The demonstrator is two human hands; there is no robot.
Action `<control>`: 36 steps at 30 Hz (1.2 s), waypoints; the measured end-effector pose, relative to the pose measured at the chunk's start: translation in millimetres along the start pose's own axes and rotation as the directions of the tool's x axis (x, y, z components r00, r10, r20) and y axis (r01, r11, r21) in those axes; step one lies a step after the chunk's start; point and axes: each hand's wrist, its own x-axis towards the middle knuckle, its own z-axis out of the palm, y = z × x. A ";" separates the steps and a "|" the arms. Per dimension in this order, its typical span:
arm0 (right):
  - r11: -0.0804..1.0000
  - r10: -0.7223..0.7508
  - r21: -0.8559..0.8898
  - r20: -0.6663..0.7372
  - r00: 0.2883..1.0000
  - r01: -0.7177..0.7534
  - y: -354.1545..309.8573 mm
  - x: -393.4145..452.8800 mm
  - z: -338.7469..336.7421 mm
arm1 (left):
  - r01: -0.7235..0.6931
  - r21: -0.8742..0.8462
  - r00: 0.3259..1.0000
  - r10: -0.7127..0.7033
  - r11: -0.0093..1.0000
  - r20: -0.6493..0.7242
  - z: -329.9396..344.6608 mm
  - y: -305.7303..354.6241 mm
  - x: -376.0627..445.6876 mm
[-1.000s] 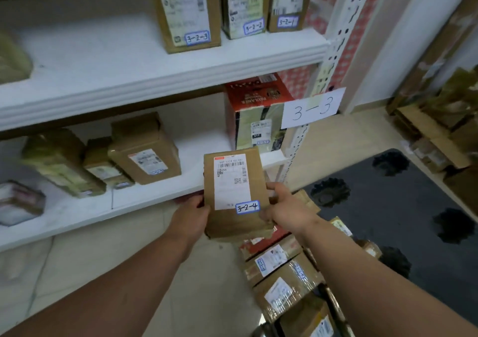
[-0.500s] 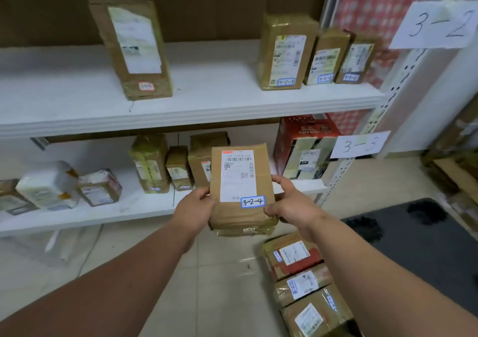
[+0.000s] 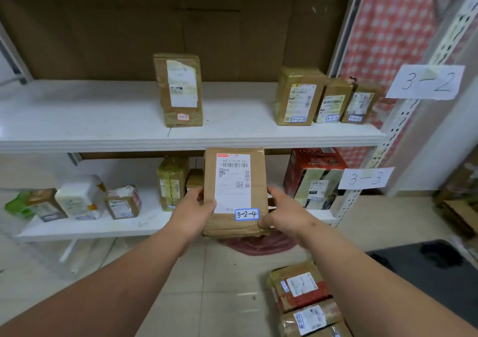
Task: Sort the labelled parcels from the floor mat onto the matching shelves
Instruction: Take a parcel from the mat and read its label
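Parcel 3-2-4 [image 3: 234,191]: upright, gripped by L hand [image 3: 192,213] & R hand [image 3: 284,213]; shelf 3-2 [image 3: 103,119] at 12 o'clock, above

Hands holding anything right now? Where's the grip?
Yes: the brown parcel labelled 3-2-4, held upright. The left hand grips its left edge, the right hand its lower right edge.
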 end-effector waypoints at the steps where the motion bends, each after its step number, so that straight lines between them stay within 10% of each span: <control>1: 1.000 -0.004 -0.003 -0.005 1.000 0.004 -1.8 -1.1 -2.9 | -0.015 0.016 1.000 0.015 1.000 -0.004 0.9 2.4 -2.4; 22: 0.989 -0.077 -0.138 -0.134 0.988 0.059 3.1 -18.4 -97.2 | -0.177 0.297 0.982 0.189 0.938 -0.012 60.2 76.2 -26.4; 36: 0.925 -0.373 -0.102 -0.073 0.925 0.366 -35.3 6.4 -98.3 | -0.286 0.382 0.900 0.383 0.879 -0.207 36.7 103.8 -24.6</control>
